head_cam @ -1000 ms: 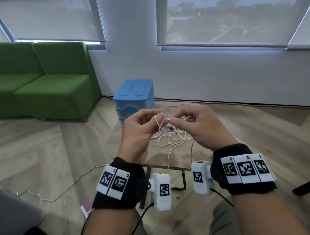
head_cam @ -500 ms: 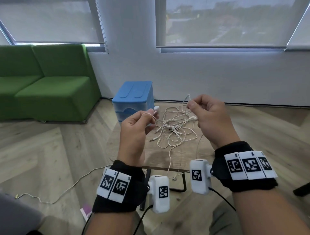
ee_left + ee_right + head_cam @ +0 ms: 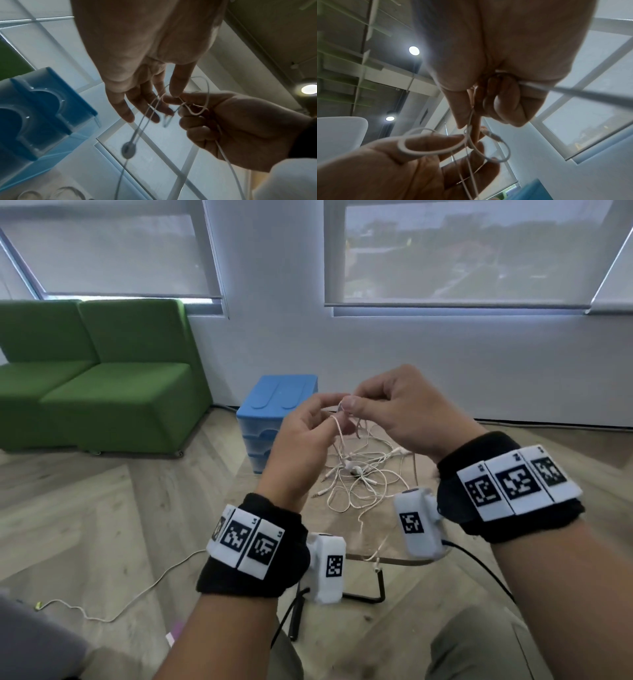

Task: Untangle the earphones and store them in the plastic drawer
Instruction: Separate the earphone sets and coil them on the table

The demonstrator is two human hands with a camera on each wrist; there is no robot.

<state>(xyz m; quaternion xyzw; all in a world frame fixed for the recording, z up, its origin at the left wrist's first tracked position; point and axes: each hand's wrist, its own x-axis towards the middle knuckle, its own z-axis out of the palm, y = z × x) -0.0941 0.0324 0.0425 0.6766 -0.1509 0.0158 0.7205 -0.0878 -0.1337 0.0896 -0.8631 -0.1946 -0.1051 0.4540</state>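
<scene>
Above the small table I hold both hands close together. My left hand pinches a strand of the white earphone cord between thumb and forefinger. My right hand pinches the same strand just beside it, its other fingers curled. In the right wrist view a loop of cord lies over my left thumb. An earbud dangles below the hands. The rest of the tangle lies on the table. The blue plastic drawer unit stands shut at the table's far left, behind my left hand.
A green sofa fills the left side of the room. A thin white cable trails across the wooden floor at the left. The table's black metal leg shows under its near edge. A white wall with windows lies beyond.
Half a second ago my hands were apart with the cord stretched between them. They have come together again and risen a little, both now pinching one strand.
</scene>
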